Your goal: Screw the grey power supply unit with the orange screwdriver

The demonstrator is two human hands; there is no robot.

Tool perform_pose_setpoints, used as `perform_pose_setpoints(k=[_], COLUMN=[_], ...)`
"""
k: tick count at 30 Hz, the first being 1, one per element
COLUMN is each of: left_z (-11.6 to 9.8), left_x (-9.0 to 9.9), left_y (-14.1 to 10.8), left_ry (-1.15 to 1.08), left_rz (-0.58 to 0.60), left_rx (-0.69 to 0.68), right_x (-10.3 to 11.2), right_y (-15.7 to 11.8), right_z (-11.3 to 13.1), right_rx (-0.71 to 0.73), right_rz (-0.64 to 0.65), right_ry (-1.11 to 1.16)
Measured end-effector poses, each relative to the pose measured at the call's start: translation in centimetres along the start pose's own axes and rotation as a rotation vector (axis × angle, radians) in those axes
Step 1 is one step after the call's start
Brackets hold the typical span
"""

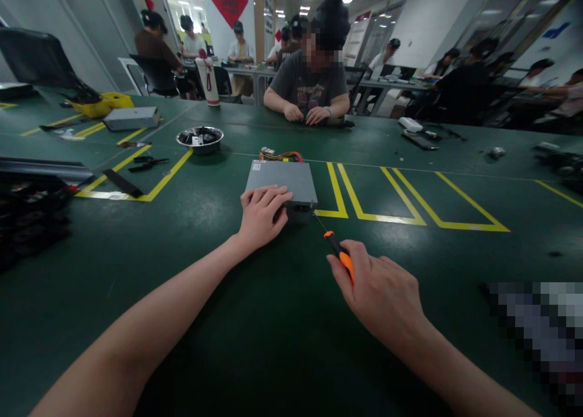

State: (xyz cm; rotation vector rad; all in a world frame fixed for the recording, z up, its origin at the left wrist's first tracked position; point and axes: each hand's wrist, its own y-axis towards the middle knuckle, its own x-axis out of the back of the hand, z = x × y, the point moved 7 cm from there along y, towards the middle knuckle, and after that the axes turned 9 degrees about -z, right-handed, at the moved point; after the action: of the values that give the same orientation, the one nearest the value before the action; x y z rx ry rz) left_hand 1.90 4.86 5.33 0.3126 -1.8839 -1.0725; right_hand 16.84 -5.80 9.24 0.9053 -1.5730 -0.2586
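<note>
A grey metal computer power supply (286,177) lies flat on the green table, with a white label on top and a bundle of coloured wires (285,156) at its far side. Over its near left edge, my left hand (262,216) grips it, fingers on the top and thumb by the front face. An orange and black screwdriver (334,242) is held in my right hand (380,280). Its thin shaft points at the near right corner of the power supply; whether the tip touches a screw there is too small to tell.
Behind the power supply stands a metal bowl (200,139) of dark parts. Left of it are a grey box (132,118), a yellow tray (100,104) and a dark pile (31,216). A person (310,83) sits opposite. Yellow tape (387,219) marks the table.
</note>
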Motion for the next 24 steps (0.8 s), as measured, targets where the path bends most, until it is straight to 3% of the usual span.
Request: perform_pose_setpoints(k=[5,9,13,19,24], left_z=[0.1,0.0,0.1,0.0,0.0], left_x=[-0.1,0.0,-0.1,-0.1,-0.1], left_y=[0.0,0.0,0.0,0.0,0.0], left_ry=[-0.012,-0.007,-0.001,0.000,0.001], left_rz=[0.003,0.000,0.001,0.001,0.001], left_rx=[0.007,0.001,-0.001,0.001,-0.002], right_x=[-0.4,-1.1,-1.5,-0.3,-0.2], right_y=[-0.9,-1.5,-1.1,-0.1,-0.5], right_z=[2.0,3.0,2.4,-0.1,0.6], right_rx=[0.206,0.277,0.205,-0.035,0.094], right_rz=[0.001,0.011,0.031,0.021,-0.002], right_ry=[-0.017,-0.013,0.077,0.050,0.007])
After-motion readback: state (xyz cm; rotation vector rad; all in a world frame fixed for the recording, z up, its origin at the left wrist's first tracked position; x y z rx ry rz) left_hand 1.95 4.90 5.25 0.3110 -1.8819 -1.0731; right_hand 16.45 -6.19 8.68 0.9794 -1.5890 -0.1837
